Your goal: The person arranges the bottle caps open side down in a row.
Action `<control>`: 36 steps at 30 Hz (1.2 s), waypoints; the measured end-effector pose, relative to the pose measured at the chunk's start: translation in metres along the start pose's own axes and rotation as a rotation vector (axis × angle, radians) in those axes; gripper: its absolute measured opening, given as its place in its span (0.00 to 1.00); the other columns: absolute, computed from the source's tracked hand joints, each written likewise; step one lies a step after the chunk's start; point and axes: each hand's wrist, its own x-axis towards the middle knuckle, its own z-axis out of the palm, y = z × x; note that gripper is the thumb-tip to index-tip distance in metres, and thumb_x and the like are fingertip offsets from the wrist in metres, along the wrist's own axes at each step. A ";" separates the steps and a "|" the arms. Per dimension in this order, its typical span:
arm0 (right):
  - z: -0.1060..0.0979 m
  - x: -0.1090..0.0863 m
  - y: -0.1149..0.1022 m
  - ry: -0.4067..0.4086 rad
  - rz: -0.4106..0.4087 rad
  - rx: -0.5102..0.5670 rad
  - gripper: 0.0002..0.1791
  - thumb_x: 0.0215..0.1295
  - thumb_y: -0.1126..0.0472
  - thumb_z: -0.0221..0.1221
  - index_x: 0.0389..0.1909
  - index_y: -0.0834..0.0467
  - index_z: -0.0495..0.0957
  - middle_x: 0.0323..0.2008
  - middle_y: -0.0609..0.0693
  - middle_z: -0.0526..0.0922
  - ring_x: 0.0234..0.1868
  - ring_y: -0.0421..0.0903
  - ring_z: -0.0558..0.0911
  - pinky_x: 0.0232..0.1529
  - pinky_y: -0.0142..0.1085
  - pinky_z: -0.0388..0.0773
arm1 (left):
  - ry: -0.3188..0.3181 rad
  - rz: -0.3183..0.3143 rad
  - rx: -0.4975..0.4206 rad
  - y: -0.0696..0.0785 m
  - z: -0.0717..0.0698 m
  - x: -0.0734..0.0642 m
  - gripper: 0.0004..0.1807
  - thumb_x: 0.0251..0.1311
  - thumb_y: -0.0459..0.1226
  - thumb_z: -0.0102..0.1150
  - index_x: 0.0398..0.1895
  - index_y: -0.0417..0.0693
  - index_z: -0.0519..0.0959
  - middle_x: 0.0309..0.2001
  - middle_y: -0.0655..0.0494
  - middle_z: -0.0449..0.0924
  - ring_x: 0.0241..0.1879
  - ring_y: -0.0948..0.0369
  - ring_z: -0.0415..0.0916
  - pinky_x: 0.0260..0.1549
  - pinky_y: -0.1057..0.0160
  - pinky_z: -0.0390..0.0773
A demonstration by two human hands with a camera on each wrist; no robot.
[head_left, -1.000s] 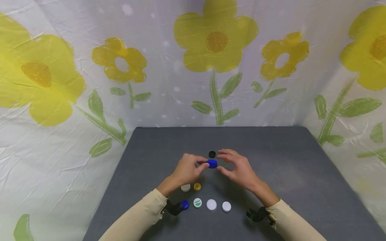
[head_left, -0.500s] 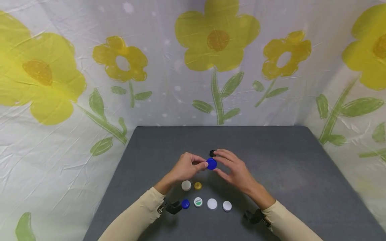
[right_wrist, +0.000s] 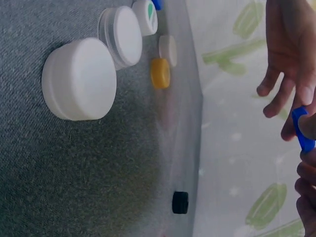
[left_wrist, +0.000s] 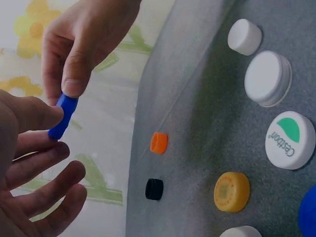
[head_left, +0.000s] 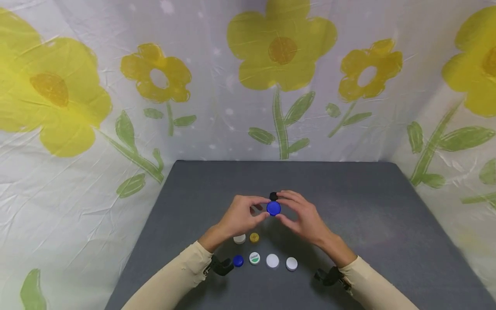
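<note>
Between my two hands, a round blue bottle cap [head_left: 273, 208] is held up above the grey table, its flat face toward the head camera. My left hand [head_left: 239, 217] pinches its left side between thumb and index finger. On the opposite side, my right hand [head_left: 305, 218] pinches the rim with thumb and fingers. In the left wrist view the same blue cap [left_wrist: 63, 116] appears edge-on, with the fingertips of both hands on it. A black cap [head_left: 273, 196] lies just beyond it. An orange cap [left_wrist: 159, 142] shows in the left wrist view; in the head view it is hidden.
Nearer on the grey table [head_left: 360, 206] lie a white cap [head_left: 240, 239], a yellow cap [head_left: 254, 237], another blue cap [head_left: 238, 261], a white cap with a green mark [head_left: 254, 258] and two plain white caps [head_left: 273, 261]. A flower-printed curtain [head_left: 217, 129] surrounds the table.
The held blue cap has turned from edge-on to face the head camera. My right hand has moved in from the right and now grips it together with the left.
</note>
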 end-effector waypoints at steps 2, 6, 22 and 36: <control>-0.001 0.000 0.000 -0.006 0.013 0.017 0.22 0.60 0.57 0.71 0.54 0.58 0.82 0.62 0.51 0.79 0.67 0.49 0.74 0.63 0.49 0.74 | 0.003 0.039 0.049 0.001 0.001 0.001 0.19 0.59 0.39 0.71 0.54 0.50 0.85 0.49 0.54 0.87 0.41 0.55 0.86 0.39 0.56 0.85; 0.000 -0.002 -0.001 -0.026 0.029 0.021 0.22 0.60 0.56 0.71 0.55 0.55 0.82 0.62 0.50 0.79 0.67 0.49 0.75 0.61 0.50 0.75 | 0.003 0.088 0.181 0.001 0.003 0.000 0.18 0.59 0.41 0.72 0.53 0.50 0.85 0.47 0.55 0.88 0.41 0.58 0.85 0.40 0.58 0.84; 0.024 -0.030 0.001 -0.149 0.048 -0.034 0.18 0.59 0.54 0.71 0.49 0.58 0.86 0.59 0.54 0.81 0.62 0.51 0.78 0.57 0.50 0.78 | -0.178 0.199 0.576 -0.019 0.031 -0.013 0.15 0.64 0.48 0.66 0.50 0.54 0.85 0.44 0.62 0.88 0.42 0.61 0.83 0.41 0.57 0.82; 0.037 -0.044 0.005 -0.279 0.085 -0.099 0.21 0.59 0.52 0.71 0.49 0.60 0.86 0.58 0.56 0.81 0.62 0.53 0.78 0.58 0.49 0.77 | -0.239 0.217 0.738 -0.026 0.053 -0.020 0.09 0.62 0.52 0.66 0.38 0.61 0.86 0.37 0.67 0.87 0.37 0.60 0.81 0.37 0.55 0.75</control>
